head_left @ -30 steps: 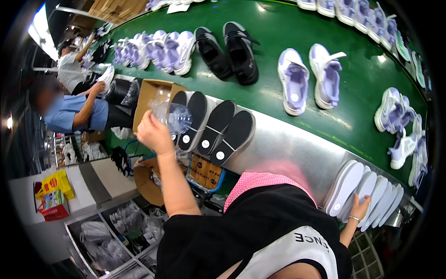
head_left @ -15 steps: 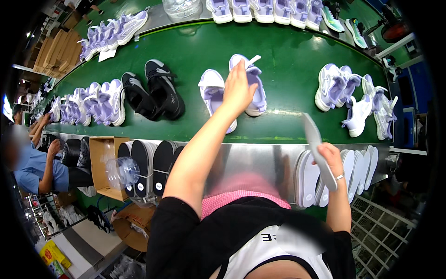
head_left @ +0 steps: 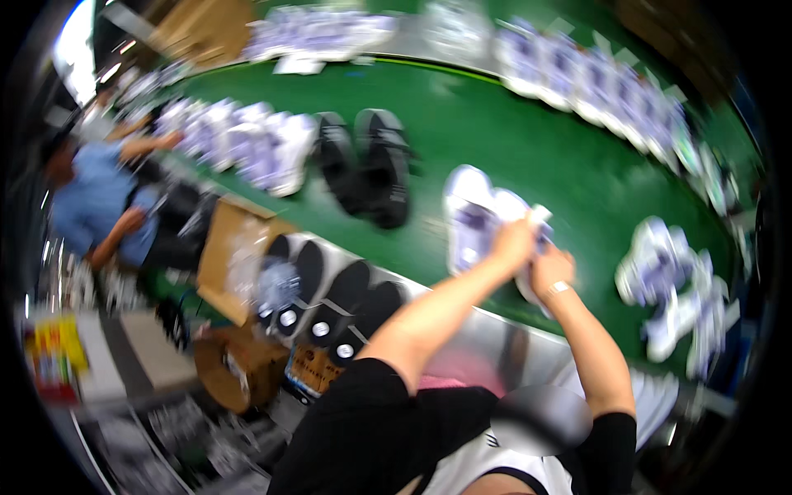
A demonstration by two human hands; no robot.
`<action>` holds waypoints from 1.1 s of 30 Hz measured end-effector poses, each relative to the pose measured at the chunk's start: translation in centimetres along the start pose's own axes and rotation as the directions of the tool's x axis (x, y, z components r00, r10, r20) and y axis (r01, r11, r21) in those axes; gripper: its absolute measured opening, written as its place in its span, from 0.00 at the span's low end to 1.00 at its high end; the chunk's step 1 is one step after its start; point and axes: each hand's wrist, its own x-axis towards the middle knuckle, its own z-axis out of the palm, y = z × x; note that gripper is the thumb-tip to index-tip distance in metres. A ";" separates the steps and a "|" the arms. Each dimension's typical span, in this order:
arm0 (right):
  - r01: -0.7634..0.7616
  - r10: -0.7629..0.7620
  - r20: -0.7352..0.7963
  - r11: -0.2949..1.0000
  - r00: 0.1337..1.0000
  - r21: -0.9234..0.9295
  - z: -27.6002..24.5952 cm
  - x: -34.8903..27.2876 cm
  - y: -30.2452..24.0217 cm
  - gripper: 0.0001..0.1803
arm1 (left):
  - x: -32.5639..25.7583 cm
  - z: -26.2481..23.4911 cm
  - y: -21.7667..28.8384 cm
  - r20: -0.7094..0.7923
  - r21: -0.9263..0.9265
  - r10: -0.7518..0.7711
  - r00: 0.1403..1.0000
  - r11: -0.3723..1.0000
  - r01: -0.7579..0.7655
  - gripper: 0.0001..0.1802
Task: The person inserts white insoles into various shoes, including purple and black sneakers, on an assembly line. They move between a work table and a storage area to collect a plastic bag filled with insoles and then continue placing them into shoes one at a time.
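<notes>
Your view comes from a wide fisheye camera on your head, the left of two worn side by side. It looks down and forward, with your black shirt [head_left: 355,429] close at the lower edge. Your left hand [head_left: 516,239] and right hand [head_left: 554,271] appear farther out, right of centre. The green surface [head_left: 462,107] stretches beyond, its near edge slanting down rightward; blur softens the picture, and darkness rings the curved rim.

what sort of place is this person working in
Likely a shoe factory or workshop: rows of white-and-lilac sneakers stand along a long green work surface, with banded stacks of black insoles beside it.
</notes>
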 end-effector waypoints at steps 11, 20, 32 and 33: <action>0.197 -0.191 0.058 0.973 0.980 -0.118 -3.8 -4.5 1.7 0.10 | -0.7 0.8 -1.6 -0.219 -0.009 -0.003 0.976 1.000 0.001 0.10; 0.099 -0.094 0.251 0.995 0.963 -0.006 2.1 2.6 -0.6 0.10 | -0.7 1.8 -2.9 -0.228 -0.114 0.017 0.974 0.993 -0.044 0.13; 0.260 -0.181 0.434 0.957 0.882 -0.131 -0.4 5.7 -3.5 0.12 | 0.4 -2.8 -2.4 -0.178 0.061 -0.009 0.984 0.998 0.021 0.11; 0.301 -0.206 0.488 0.946 0.848 -0.123 -0.2 5.4 -2.7 0.12 | 0.5 -2.4 -2.3 -0.171 0.040 -0.006 0.985 0.999 0.013 0.13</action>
